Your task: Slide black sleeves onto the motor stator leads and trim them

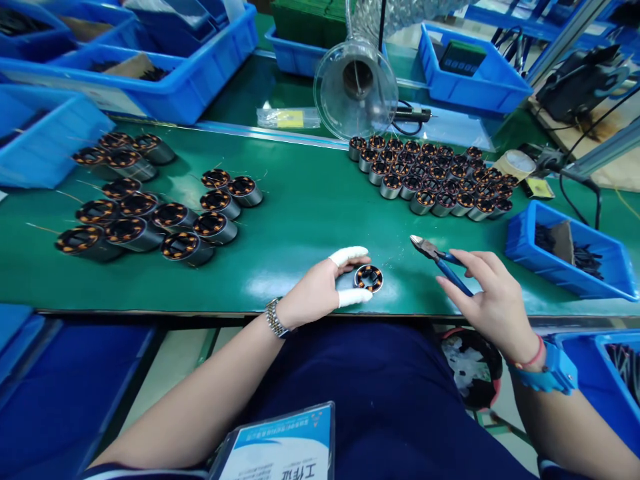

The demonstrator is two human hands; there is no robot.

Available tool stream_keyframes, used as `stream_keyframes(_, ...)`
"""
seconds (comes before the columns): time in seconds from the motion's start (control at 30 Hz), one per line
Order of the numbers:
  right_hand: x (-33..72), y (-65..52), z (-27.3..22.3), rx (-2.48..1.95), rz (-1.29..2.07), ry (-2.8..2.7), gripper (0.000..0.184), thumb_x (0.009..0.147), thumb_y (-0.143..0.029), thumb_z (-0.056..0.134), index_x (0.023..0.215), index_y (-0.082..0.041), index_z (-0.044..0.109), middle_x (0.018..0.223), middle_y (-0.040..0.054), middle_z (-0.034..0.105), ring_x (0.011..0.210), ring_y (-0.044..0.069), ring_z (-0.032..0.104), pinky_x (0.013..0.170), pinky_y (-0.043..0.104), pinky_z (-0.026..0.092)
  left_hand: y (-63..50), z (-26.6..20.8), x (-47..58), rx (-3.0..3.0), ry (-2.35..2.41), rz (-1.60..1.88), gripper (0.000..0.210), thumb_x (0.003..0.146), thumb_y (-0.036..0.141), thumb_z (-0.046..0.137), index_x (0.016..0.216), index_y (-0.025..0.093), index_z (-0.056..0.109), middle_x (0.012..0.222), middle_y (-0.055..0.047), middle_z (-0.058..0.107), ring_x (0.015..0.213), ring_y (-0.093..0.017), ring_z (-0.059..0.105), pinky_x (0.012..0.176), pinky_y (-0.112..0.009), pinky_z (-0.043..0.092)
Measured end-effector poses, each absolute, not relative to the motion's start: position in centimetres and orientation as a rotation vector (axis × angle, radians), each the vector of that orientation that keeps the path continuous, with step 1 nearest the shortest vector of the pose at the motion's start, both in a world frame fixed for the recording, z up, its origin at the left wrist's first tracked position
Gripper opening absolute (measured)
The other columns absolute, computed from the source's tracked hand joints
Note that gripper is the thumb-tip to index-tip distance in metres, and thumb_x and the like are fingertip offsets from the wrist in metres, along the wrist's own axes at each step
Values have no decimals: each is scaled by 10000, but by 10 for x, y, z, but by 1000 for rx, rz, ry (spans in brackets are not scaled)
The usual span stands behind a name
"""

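Note:
Near the front edge of the green bench, my left hand (325, 283) is closed around a motor stator (369, 279), a metal ring with copper windings inside. White finger cots cover its thumb and a finger. My right hand (493, 293) grips blue-handled diagonal cutters (440, 261), their jaws pointing left toward the stator but apart from it. Several more stators (133, 227) stand in a loose group on the left. A tight cluster of stators (435, 173) fills the back right.
A small blue bin (570, 257) with dark pieces stands at the right. Larger blue bins (195, 87) line the back left. A clear extraction funnel (356, 90) hangs over the bench's rear. Below the edge at the right is a waste bucket (473, 370).

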State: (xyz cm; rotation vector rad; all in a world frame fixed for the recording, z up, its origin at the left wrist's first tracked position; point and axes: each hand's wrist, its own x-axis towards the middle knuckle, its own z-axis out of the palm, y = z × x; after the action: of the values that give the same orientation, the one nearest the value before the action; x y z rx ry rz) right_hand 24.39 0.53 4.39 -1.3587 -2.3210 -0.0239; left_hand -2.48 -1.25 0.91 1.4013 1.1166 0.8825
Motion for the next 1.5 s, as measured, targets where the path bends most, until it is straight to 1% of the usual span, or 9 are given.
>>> stream_keyframes(0.1,263,4,36,-1439,-26,-2347,444,775,-407,564,1151,-173,528,985,103,542,868,213,548,748,356,476,-11,8,-31,1751,1225,716,691,591,317,737,1219,210,469,1296,-130,482,1202,-281,434,1013,-465,322)
stream_keyframes(0.27,278,3,22,-1463,-91,-2406,460,783,-432,541,1164,-174,525,994,122,541,890,240,541,728,397,467,-9,5,-25,1945,1331,677,544,628,336,707,1127,208,532,1235,-125,534,1203,-288,437,969,-463,375)
stream_keyframes(0.37,279,2,18,-1460,-75,-2424,457,789,-435,534,1160,-168,525,989,125,536,888,238,534,733,397,461,-15,4,-19,2036,1355,862,424,686,255,655,1088,194,537,1145,-108,598,1153,-259,491,948,-433,405)
stream_keyframes(0.53,279,2,13,-1469,-37,-2397,460,802,-434,515,1183,-176,500,1011,122,523,917,237,527,763,402,453,-28,9,-27,2563,1361,1278,365,734,72,540,1030,284,567,1090,-16,649,1113,-220,525,1031,-468,283)
stream_keyframes(0.73,277,0,10,-1501,-15,-2389,471,808,-431,505,1194,-162,498,1014,128,528,932,238,524,766,393,453,-36,18,-38,2848,1239,1341,347,747,115,550,1014,336,564,1029,30,682,1060,-202,560,1034,-421,277)
stream_keyframes(0.93,277,-2,8,-1465,-23,-2386,466,808,-432,500,1193,-171,498,1008,129,538,919,242,535,754,407,461,-33,18,-27,2539,1385,1269,390,698,115,602,1049,276,542,1080,-22,652,1099,-231,531,1045,-473,253)
stream_keyframes(1.13,270,-5,7,-1390,-32,-2387,459,801,-429,508,1183,-175,507,1017,127,542,933,242,536,767,408,465,-24,1,-20,1813,1471,869,468,636,306,701,1052,206,510,1104,-92,600,1017,-250,576,890,-430,438)
stream_keyframes(1.37,257,-7,9,-1328,33,-2426,459,804,-415,512,1188,-166,497,1049,136,526,963,245,517,794,420,456,-20,14,-24,1548,1310,817,717,590,310,742,1214,199,407,1225,-125,550,1154,-263,487,998,-448,324)
stream_keyframes(1.5,245,-6,15,-1304,53,-2405,453,809,-412,502,1200,-183,491,1047,129,526,958,241,521,786,414,458,-10,18,-13,1197,1146,943,510,687,264,666,1140,180,446,1112,-114,617,940,-201,599,832,-363,442)
